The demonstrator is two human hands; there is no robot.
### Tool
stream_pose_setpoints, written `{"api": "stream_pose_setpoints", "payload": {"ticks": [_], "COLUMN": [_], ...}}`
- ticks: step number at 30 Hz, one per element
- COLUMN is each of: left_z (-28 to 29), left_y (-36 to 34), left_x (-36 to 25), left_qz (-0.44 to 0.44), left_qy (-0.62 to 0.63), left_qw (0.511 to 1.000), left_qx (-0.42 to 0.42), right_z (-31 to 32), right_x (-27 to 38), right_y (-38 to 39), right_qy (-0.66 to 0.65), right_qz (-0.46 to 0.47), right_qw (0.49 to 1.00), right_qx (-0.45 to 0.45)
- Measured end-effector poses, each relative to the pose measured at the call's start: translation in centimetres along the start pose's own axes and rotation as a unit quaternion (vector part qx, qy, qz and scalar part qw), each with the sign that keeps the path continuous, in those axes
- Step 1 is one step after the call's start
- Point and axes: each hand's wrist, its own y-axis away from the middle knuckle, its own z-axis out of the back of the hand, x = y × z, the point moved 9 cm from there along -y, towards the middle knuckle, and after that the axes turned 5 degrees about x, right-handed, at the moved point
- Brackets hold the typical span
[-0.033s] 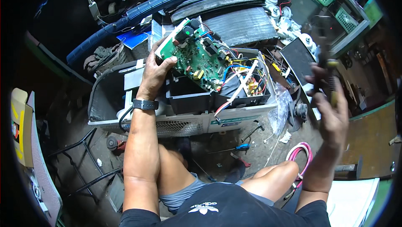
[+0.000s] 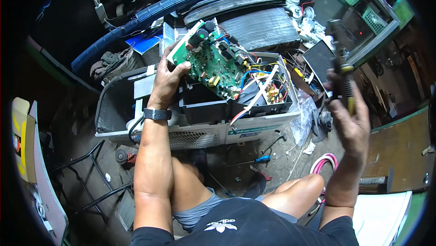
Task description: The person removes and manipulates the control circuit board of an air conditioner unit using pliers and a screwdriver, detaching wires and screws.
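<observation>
My left hand [image 2: 167, 81], with a dark watch on its wrist, grips the left edge of a green circuit board [image 2: 204, 62]. The board is tilted up and carries black capacitors, and its wires run into the opened black housing [image 2: 206, 111] beneath it. In my right hand [image 2: 352, 130], off to the right and apart from the board, is a long dark tool with yellow parts [image 2: 341, 66], pointing up. Motion blurs it, so its exact kind is unclear. Coloured wires [image 2: 268, 82] and a white strip lie over the housing's right part.
Behind the board lie a finned metal coil [image 2: 256, 28] and a blue ribbed hose [image 2: 181, 3]. A clear plastic bag [image 2: 301, 121] hangs at the housing's right. On the floor are a blue-handled screwdriver [image 2: 262, 159], a hammer [image 2: 274, 141] and a pink hose [image 2: 326, 159].
My right hand has moved a little to the left with the dark tool. My left hand and the circuit board stay nearly in place.
</observation>
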Motion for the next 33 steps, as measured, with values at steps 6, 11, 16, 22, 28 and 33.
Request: {"api": "stream_pose_setpoints", "payload": {"ticks": [6,11,16,22,28,33], "left_z": [-1.1,-4.1,-4.3,-7.6,-10.9,-13.2], "left_y": [0.3,1.1,3.9,5.0,5.4,3.9], "left_x": [-1.0,-5.9,-9.6,-10.5,-11.4,-11.8], "left_qz": [-0.034,-0.118,-0.119,-0.109,-0.163,-0.226], "left_qy": [-0.01,-0.062,-0.169,-0.226,-0.293,-0.273], "left_qw": [0.999,0.99,0.978,0.963,0.937,0.929], "left_qx": [-0.019,-0.036,-0.039,-0.095,-0.101,-0.109], "right_z": [-4.3,-7.8,-20.3,-24.9,-26.2,-15.5], "right_x": [-11.0,-30.3,-47.3,-56.0,-60.1,-64.1], "right_y": [6.6,19.4,31.5,38.1,39.7,34.2], "right_qy": [-0.092,-0.042,-0.184,0.086,0.187,0.161], "right_qz": [-0.108,-0.219,-0.625,-0.643,-0.585,-0.544], "right_qw": [0.988,0.941,0.747,0.76,0.77,0.823], "right_qx": [-0.063,-0.255,-0.13,0.042,0.172,-0.042]}}
